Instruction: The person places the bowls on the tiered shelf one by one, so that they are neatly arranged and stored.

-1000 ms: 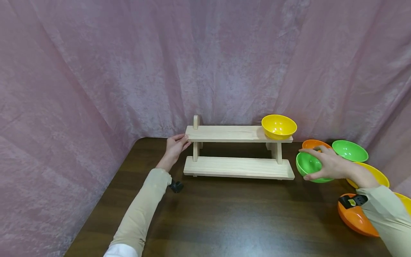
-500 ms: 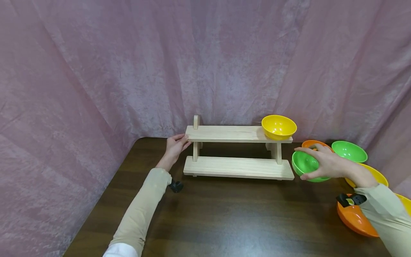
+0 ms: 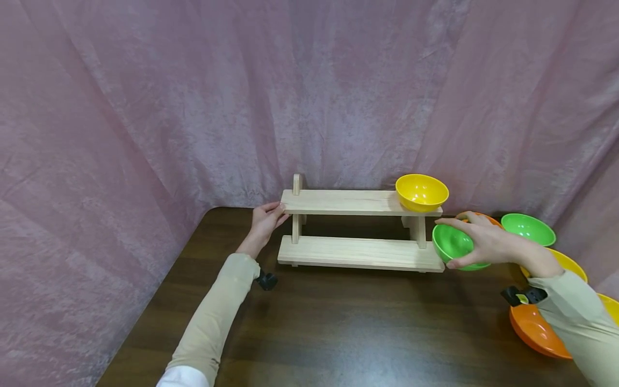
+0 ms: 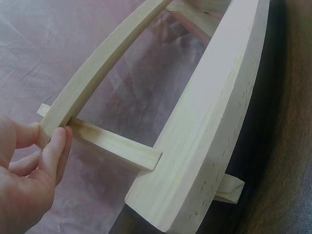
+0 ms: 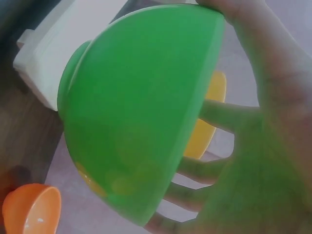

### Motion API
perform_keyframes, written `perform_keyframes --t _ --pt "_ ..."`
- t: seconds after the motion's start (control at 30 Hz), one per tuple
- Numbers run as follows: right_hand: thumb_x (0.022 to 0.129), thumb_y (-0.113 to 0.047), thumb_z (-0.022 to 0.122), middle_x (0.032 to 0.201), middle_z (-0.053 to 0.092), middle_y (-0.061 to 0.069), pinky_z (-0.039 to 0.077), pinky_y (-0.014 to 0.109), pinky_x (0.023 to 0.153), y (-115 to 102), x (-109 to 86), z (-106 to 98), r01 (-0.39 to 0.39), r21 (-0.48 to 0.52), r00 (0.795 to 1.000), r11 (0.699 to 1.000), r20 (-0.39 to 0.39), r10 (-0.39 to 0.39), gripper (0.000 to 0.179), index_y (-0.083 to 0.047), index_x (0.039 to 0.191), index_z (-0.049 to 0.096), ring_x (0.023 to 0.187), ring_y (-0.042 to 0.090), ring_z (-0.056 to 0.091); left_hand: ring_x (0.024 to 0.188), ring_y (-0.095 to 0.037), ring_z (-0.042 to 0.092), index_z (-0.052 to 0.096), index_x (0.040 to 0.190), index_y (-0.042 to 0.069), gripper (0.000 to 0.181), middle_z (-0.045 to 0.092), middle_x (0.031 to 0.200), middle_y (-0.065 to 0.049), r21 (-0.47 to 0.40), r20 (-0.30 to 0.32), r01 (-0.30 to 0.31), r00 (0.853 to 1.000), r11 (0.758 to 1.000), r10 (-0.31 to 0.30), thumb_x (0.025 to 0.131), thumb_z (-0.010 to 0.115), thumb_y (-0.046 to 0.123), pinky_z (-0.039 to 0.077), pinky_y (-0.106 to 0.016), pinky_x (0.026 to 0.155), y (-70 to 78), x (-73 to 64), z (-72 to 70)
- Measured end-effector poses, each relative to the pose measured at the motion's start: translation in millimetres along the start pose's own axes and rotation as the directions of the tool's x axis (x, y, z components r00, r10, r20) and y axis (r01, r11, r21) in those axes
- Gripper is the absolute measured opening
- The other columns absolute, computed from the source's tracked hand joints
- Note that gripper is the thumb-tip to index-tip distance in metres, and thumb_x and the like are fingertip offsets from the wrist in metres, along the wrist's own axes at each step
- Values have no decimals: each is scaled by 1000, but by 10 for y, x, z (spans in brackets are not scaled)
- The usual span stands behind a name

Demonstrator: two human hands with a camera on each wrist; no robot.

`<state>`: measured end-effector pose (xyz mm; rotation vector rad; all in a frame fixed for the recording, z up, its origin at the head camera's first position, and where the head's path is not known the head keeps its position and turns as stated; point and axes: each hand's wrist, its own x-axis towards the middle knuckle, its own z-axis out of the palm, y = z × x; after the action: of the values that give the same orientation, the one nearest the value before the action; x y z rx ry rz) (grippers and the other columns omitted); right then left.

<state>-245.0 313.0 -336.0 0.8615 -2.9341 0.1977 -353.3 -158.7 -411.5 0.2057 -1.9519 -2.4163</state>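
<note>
Brown table [image 3: 348, 322], left hand [image 3: 264, 222] with pinch-grip on wooden rack [image 3: 358, 252], right hand [image 3: 490, 242] round green bowl [image 3: 452, 243].

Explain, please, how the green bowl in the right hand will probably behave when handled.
The green bowl is probably rigid: its rim shows no bending in the right hand. Its smooth wall may be slippery. Its foot is narrower than its rim, so a push might tip it.

Left arm [image 3: 213, 317] extended, left grip [image 3: 263, 223] in a pinch; right grip [image 3: 489, 242] wide, curved
</note>
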Motion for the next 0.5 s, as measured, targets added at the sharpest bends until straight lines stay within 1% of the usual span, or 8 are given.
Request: perform_keyframes --t 0.07,0.2,0.37,0.5 --pt "63 -57 83 116 52 18 51 49 79 -25 14 -16 9 -5 1000 1000 -4 -9 90 -17 135 49 106 36 52 122 -30 54 42 138 -11 44 46 138 -25 2 -2 -1 1000 1000 1 98 53 4 57 -20 91 -3 6 -1" --pt "62 -57 84 118 52 18 53 50 79 -63 51 -37 27 -7 1000 1000 -4 -27 91 -17 137 49 105 36 53 120 -29 55 43 138 -10 43 46 138 -25 2 -5 -1 1000 1000 1 98 53 4 58 -18 88 -13 24 -8" --pt "63 -56 84 122 50 21 53 52 79 -105 85 -60 20 17 1000 1000 20 -20 91 -17 137 48 108 38 51 117 -27 57 43 138 -11 44 46 137 -25 -3 -2 1 1000 1000 -1 98 53 4 58 -20 90 -24 38 -14" --pt "65 -56 83 124 49 20 54 51 79 -125 110 -68 15 29 999 999 32 -16 90 -18 138 48 110 38 50 113 -25 58 44 137 -11 43 46 136 -25 -1 -7 3 1000 1000 -3 98 54 4 58 -20 90 -25 31 -15"
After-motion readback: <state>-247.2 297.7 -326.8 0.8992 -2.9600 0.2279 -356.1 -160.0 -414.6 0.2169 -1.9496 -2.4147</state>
